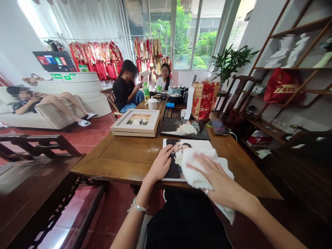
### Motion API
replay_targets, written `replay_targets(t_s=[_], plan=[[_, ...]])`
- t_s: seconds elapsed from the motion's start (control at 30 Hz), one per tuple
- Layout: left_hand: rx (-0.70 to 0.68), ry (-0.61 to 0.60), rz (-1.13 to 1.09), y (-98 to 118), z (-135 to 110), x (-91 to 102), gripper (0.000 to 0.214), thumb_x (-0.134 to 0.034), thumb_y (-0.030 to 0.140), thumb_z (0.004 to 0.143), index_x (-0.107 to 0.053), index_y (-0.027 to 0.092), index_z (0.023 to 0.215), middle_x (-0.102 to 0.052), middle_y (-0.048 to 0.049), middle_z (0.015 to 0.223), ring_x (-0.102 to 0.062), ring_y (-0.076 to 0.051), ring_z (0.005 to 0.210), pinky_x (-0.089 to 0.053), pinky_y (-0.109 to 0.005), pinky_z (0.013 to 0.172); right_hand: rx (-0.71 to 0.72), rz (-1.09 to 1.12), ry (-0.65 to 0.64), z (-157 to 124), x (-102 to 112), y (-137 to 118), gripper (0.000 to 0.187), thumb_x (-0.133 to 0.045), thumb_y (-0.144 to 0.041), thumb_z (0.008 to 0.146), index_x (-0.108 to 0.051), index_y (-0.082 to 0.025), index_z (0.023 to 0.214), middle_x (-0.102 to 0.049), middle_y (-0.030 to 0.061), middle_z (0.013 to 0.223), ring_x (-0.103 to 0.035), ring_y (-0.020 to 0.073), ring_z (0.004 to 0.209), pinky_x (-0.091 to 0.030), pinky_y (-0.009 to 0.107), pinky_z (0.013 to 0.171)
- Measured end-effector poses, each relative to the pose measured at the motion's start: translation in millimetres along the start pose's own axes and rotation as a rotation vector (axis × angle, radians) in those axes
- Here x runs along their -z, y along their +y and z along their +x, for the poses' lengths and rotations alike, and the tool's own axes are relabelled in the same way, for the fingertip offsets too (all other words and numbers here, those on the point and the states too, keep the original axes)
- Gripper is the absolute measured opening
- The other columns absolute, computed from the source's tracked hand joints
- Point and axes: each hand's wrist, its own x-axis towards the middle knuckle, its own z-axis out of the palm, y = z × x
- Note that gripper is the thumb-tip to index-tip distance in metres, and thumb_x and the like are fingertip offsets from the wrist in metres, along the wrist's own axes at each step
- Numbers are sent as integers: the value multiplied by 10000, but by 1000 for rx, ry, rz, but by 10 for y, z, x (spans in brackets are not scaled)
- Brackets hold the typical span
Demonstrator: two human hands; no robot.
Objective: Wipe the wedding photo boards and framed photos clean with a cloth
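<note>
A large wedding photo print (176,147) lies flat at the near edge of the wooden table (124,155). My left hand (160,166) rests on the print's left edge, fingers laid flat and slightly curled over it. Pressed on the print's right half is a white cloth (199,169), and my right hand (216,180) lies on top of it with fingers spread. A ring shows on that hand, a bracelet on my left wrist.
Beyond lie a dark photo panel (184,128) and a stack of framed pictures (136,122). A red paper bag (203,98), mug (152,103) and tea things stand further back. Two people sit at the far end, another lies on a sofa (38,116). Shelves (285,86) stand right, a bench (38,148) left.
</note>
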Motion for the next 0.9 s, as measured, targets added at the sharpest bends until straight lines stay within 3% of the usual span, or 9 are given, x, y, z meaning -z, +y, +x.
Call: replay_targets(t_s=[0.13, 0.27, 0.47, 0.63, 0.77, 0.9], plan=[[-9, -8, -7, -7, -2, 9, 452, -356, 133, 876, -455, 188, 1313, -392, -90, 1431, -290, -204, 1358, -214, -460, 1144, -61, -29, 34, 527, 0, 206, 557, -442, -289, 848, -340, -302, 1395, -75, 46, 1542, -11, 318, 1385, -84, 616, 1061], [22, 10, -60, 17, -5, 12, 395, -332, 236, 928, -475, 192, 1293, -410, -84, 1418, -303, -190, 1352, -220, -437, 1143, -75, -65, 11, 825, -16, 148, 596, -434, -321, 855, -270, -302, 1427, -105, 71, 1536, -29, 354, 1378, -1, 670, 1025], [97, 28, -139, 59, 10, 20, 420, -262, 360, 959, -506, 204, 1263, -436, -65, 1399, -339, -177, 1331, -234, -404, 1138, -20, -75, -6, 522, -169, -460, 848, -567, -258, 698, -183, -269, 1455, -54, 121, 1535, 34, 404, 1362, 13, 684, 1008], [141, 42, -139, 80, 23, 33, 462, -195, 351, 967, -521, 167, 1239, -443, -86, 1392, -358, -175, 1320, -244, -402, 1133, 12, 21, -8, 210, -271, -827, 909, -612, -307, 657, -185, -242, 1457, -7, 140, 1530, 125, 419, 1341, 75, 693, 998], [83, 55, -90, 55, 16, 10, 389, -304, 322, 948, -514, 179, 1242, -436, -90, 1399, -357, -189, 1323, -257, -420, 1126, 1, 42, -27, 43, -249, -818, 917, -570, -199, 612, -205, -291, 1449, 1, 66, 1536, 91, 373, 1362, 49, 664, 1033], [7, 37, -48, 2, 0, -8, 399, -459, 257, 885, -479, 203, 1280, -409, -96, 1418, -332, -208, 1339, -246, -441, 1128, -104, -1, -12, 6, -161, -471, 860, -517, -171, 641, -231, -314, 1439, -93, 39, 1534, -8, 331, 1382, -35, 638, 1058]])
